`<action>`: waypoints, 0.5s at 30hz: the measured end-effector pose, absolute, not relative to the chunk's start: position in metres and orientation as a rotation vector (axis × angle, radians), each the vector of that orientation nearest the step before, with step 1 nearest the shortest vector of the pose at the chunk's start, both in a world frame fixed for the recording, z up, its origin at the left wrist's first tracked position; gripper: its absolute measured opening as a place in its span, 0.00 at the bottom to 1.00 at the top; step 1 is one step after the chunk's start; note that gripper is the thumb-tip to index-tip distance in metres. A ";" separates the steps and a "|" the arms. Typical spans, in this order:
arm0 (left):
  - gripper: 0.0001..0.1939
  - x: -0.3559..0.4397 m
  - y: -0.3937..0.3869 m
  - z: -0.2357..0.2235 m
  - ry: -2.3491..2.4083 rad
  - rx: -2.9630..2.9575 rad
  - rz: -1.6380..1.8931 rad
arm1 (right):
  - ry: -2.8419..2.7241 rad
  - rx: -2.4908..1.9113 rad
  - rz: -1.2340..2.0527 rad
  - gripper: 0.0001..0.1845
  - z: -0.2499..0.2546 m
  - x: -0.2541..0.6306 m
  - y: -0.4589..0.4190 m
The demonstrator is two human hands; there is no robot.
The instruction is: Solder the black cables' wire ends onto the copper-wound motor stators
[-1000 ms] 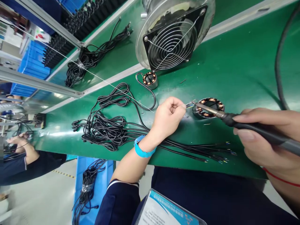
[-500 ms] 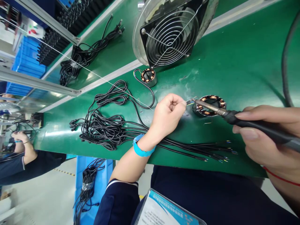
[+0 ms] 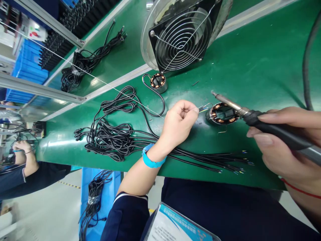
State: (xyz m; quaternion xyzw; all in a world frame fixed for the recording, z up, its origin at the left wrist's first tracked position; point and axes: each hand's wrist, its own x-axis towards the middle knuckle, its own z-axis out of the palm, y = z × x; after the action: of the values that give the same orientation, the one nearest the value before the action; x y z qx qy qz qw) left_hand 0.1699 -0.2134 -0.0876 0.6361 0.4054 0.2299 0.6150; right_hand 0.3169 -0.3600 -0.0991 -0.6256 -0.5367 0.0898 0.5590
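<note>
My left hand point(image 3: 181, 123) is closed in a pinch on a cable's stripped end, where thin coloured wires point(image 3: 204, 109) stick out past the fingertips. Those wires reach towards a round motor stator point(image 3: 214, 117) with copper windings, standing on the green bench. In my right hand point(image 3: 283, 144) is a soldering iron point(image 3: 273, 129), gripped by its black handle. Its metal tip hangs above the stator, apart from the wires. Black cables point(image 3: 112, 137) lie coiled left of my left hand, and their stripped ends point(image 3: 240, 164) fan out in front of the stator.
A fan with a wire guard point(image 3: 182, 47) stands behind the hands. Beside it sits a second stator point(image 3: 160, 87) with a cable attached. Bundled cables point(image 3: 82, 68) lie further back. A blue bin point(image 3: 114, 187) is below the bench edge. Another person's hands point(image 3: 22, 146) are at far left.
The soldering iron's tip has moved up and away from the wires. A small dark sliver now shows on the bench behind them. My left hand stays put. The bundle further back has shifted slightly left.
</note>
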 end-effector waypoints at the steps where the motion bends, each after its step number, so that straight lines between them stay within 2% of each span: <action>1: 0.08 0.170 -0.213 -0.088 0.936 1.464 0.529 | -1.273 -1.499 0.218 0.10 -0.100 0.317 -0.361; 9: 0.09 0.171 -0.212 -0.088 0.929 1.426 0.521 | -1.297 -1.789 0.067 0.24 -0.091 0.329 -0.346; 14: 0.10 0.171 -0.211 -0.087 0.924 1.409 0.494 | -1.118 -1.907 0.478 0.16 -0.082 0.348 -0.304; 15: 0.11 0.172 -0.211 -0.086 0.921 1.401 0.487 | -0.986 -1.928 0.552 0.19 -0.084 0.350 -0.292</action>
State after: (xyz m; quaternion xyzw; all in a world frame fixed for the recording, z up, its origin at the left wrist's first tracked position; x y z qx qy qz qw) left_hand 0.1719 -0.2114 -0.0861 0.6150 0.4041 0.2138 0.6424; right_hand 0.3500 -0.2922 -0.0845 -0.7754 -0.3967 0.2222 0.4381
